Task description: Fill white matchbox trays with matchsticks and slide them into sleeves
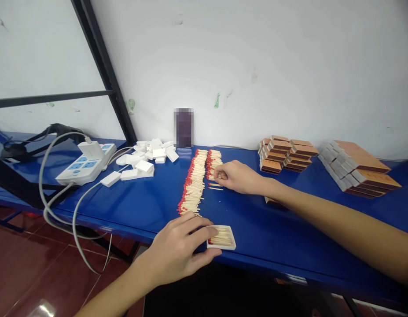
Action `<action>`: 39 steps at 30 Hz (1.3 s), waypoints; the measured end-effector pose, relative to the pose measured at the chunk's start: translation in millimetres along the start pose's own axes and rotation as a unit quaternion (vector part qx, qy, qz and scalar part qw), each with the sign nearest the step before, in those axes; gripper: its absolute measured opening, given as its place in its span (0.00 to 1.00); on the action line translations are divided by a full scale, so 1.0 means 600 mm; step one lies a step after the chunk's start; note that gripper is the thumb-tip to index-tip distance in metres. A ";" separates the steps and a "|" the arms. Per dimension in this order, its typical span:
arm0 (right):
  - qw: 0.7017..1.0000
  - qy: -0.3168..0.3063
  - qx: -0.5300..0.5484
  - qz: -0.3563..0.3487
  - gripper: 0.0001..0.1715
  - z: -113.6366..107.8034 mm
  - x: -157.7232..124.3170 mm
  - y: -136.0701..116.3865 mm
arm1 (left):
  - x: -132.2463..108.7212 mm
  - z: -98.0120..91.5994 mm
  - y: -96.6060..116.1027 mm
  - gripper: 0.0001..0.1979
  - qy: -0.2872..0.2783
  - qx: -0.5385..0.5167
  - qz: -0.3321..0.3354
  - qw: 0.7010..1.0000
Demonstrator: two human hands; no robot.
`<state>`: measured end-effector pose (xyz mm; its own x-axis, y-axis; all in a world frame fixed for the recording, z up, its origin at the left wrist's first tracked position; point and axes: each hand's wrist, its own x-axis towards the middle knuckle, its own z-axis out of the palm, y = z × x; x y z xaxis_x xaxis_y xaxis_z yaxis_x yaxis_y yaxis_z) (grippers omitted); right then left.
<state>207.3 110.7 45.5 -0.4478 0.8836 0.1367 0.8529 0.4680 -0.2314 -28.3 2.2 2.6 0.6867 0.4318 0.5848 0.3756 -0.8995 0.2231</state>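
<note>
A small white tray (223, 248) is held at its left end by the left hand (182, 244) at the front edge of the blue bench (256, 242). The hand is partly closed, with the thumb laid along the near side and a finger reached over the rim. Matches (225, 238) are lined up in the tray, with red heads showing at the left end.

Farther back, the right hand (237, 176) is set down at the near end of a short row (214, 157) of matches. Its fingers are curled in with the tips brought close together; whether a match is pinched there cannot be told for certain, as the tips are partly hidden. Two loose matches (216, 189) are left just in front of it. To the left, a long row (193, 185) of matches is laid out, heads turned left.

White pieces (159, 153) are heaped at the back left, beside a power strip (88, 164) into which a charger (90, 150) is plugged. Brown boxes (279, 154) are stacked at the back right, and a larger stack (362, 169) is placed farther right.
</note>
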 end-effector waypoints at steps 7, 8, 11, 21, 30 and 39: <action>1.000 -0.006 0.001 -0.014 0.10 -0.001 -0.003 -0.001 | 0.001 0.001 0.001 0.09 -0.002 0.000 0.003 1.000; 1.000 -0.011 0.005 -0.016 0.10 -0.001 -0.003 -0.002 | 0.001 0.000 0.001 0.09 -0.004 0.000 0.003 1.000; 1.000 -0.016 0.014 -0.012 0.10 0.003 -0.002 -0.008 | 0.002 0.000 0.000 0.09 -0.006 -0.001 0.003 1.000; 0.996 -0.050 0.067 -0.029 0.16 -0.004 0.001 -0.012 | -0.001 0.000 -0.001 0.09 -0.005 -0.001 0.005 1.000; 0.993 -0.068 0.089 -0.041 0.14 -0.010 -0.001 -0.005 | -0.001 0.002 -0.001 0.09 -0.002 0.000 0.010 1.000; 1.000 -0.003 0.012 -0.026 0.09 -0.010 -0.002 -0.001 | -0.001 0.000 -0.001 0.09 -0.009 -0.003 0.002 1.000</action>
<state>209.0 109.1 51.2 -0.4923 0.8585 0.1437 0.8218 0.5128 -0.2482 -28.8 2.3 1.8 0.6993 0.4284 0.5722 0.3691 -0.9019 0.2243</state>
